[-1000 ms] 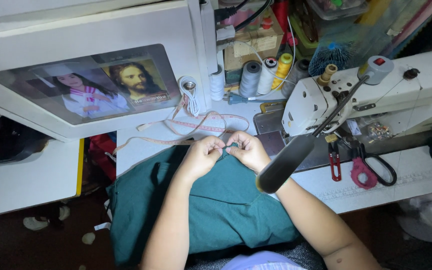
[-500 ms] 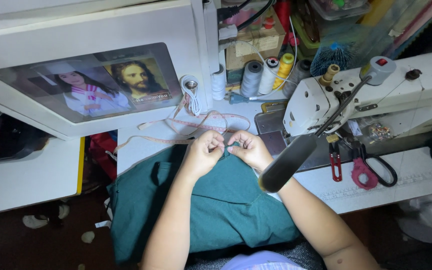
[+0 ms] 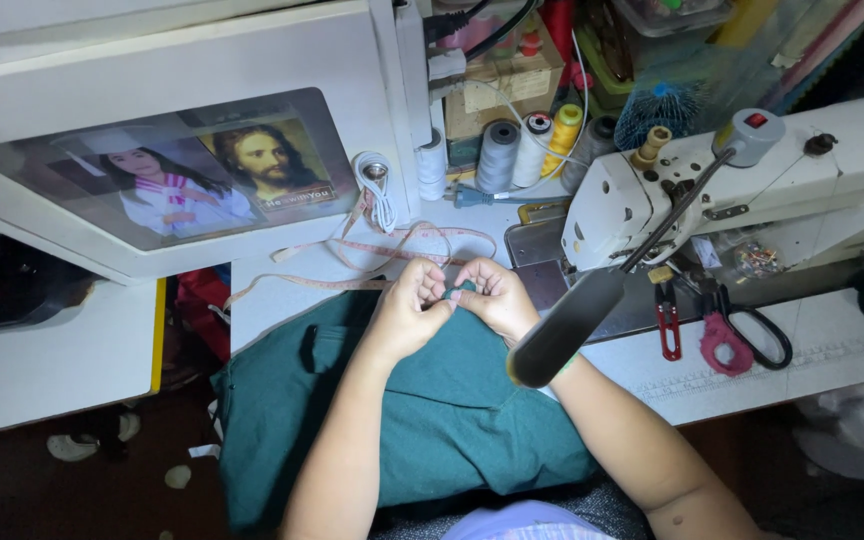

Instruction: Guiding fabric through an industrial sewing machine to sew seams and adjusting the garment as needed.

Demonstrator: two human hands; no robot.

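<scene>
Basically head view only: left hand (image 3: pixel 410 305) & right hand (image 3: pixel 497 298) pressed together, fingertips pinching edge of green fabric (image 3: pixel 422 420), which lies over tabletop (image 3: pixel 282 285) edge and lap. Pink measuring tape (image 3: pixel 392 250) just behind hands. Sewing machine (image 3: pixel 732 180) to the right, scissors (image 3: pixel 742 335) w/ pink handle near it. Thread spools (image 3: pixel 527 150) at back.

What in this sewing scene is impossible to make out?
Head view:
- What the left hand and right hand pinch: too small, hidden by fingers.
- Needle area of the sewing machine: blocked by the dark lamp.
- Green cloth: its lower part lies under the arms, in shadow.
</scene>
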